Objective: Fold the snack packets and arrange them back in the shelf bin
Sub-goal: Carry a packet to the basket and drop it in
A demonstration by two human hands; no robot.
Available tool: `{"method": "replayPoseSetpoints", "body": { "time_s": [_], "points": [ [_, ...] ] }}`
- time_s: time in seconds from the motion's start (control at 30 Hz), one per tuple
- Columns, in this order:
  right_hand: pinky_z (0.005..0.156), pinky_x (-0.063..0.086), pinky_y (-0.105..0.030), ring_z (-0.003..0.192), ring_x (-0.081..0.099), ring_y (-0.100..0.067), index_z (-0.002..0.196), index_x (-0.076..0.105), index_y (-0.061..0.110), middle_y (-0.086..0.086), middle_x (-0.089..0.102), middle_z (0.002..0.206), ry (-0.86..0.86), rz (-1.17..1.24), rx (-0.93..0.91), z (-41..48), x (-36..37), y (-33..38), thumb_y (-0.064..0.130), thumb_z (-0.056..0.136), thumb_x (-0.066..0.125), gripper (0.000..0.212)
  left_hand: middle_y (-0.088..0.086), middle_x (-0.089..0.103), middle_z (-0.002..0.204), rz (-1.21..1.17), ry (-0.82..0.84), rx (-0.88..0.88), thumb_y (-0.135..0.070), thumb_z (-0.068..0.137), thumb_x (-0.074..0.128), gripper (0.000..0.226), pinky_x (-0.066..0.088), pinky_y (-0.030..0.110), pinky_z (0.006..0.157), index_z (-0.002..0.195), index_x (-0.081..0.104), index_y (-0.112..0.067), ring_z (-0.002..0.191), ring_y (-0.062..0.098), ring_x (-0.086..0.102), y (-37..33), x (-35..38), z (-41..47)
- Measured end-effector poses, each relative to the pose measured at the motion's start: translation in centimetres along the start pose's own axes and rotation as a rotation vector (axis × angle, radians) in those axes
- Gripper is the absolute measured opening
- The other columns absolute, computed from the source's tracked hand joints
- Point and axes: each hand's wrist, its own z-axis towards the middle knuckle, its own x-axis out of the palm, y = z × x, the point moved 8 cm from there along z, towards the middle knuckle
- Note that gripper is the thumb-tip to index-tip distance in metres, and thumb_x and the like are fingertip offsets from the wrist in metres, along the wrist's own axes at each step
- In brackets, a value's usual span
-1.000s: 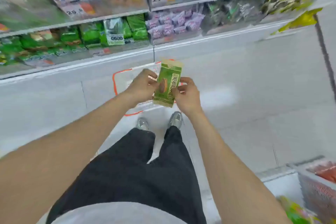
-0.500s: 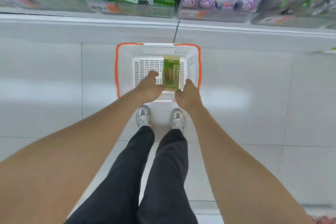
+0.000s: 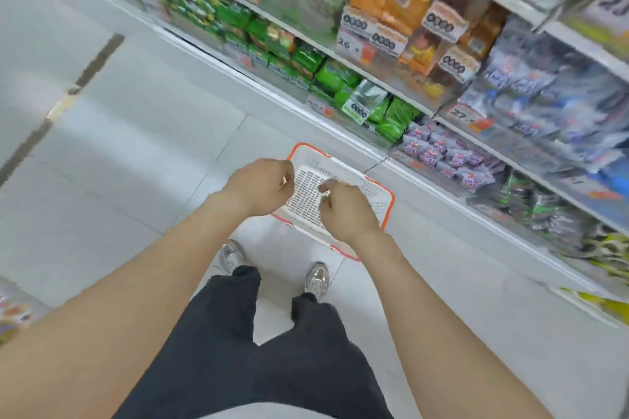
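Right hand (image 3: 347, 211) is curled knuckles-up over the white basket (image 3: 391, 206), fingertips pinched on what looks like the green snack packet (image 3: 325, 197). Only a green sliver shows under the fingers, so the packet is probably folded small and tucked into the grip. Left hand (image 3: 263, 187) sits just beside it at the same height with its fingers also curled. I can't tell whether it grips a corner of the packet or nothing, since the fingertips are blurred. Both hands close together suggests a two-handed crease or press, one hand pinning and one tightening. They are held over the basket likely so a dropped packet lands inside rather than on the floor (image 3: 136, 146). The basket stands on the floor in front of the shoes (image 3: 316, 277), its mesh bottom bare where visible. The packet is in or under the right fingertips, above the basket's middle and not resting in it. The matching shelf bin (image 3: 377, 133) with stocked green packets (image 3: 396, 114) is up and to the right, well apart from the hands, next to the purple packets (image 3: 442, 156). Judgement: the fold is nearly done and the return to the bin has not started. The view is tilted and motion-blurred.
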Motion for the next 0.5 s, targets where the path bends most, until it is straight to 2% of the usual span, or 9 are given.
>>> {"method": "replayPoseSetpoints", "body": {
  "time_s": [0.2, 0.33, 0.5],
  "points": [
    [0.09, 0.056, -0.044, 0.101, 0.07, -0.034, 0.127, 0.068, 0.017, -0.01, 0.077, 0.094, 0.035, -0.075, -0.356, 0.5, 1.0, 24.1, 0.028, 0.091, 0.047, 0.042, -0.006, 0.072, 0.11, -0.186, -0.293, -0.195, -0.037, 0.101, 0.056, 0.019, 0.056, 0.039, 0.085, 0.113, 0.068, -0.029, 0.1, 0.025, 0.065, 14.2, -12.6, -9.9],
    [0.09, 0.056, -0.042, 0.1, 0.069, -0.029, 0.132, 0.066, 0.019, -0.002, 0.075, 0.097, 0.115, -0.161, -0.579, 1.6, 5.0, 40.2, 0.024, 0.098, 0.055, 0.036, -0.008, 0.073, 0.105, -0.266, -0.468, -0.29, -0.037, 0.102, 0.053, 0.02, 0.058, 0.042, 0.082, 0.111, 0.069, -0.029, 0.091, 0.02, 0.066, 25.6, -19.8, -17.2],
    [0.09, 0.057, -0.04, 0.1, 0.068, -0.021, 0.137, 0.062, 0.026, 0.002, 0.072, 0.107, 0.2, -0.251, -0.719, 2.5, 10.3, 55.8, 0.03, 0.101, 0.054, 0.038, -0.01, 0.071, 0.103, -0.295, -0.592, -0.418, -0.033, 0.103, 0.049, 0.021, 0.057, 0.044, 0.08, 0.108, 0.069, -0.029, 0.088, 0.021, 0.066, 39.2, -26.7, -25.9]
  ]
}}
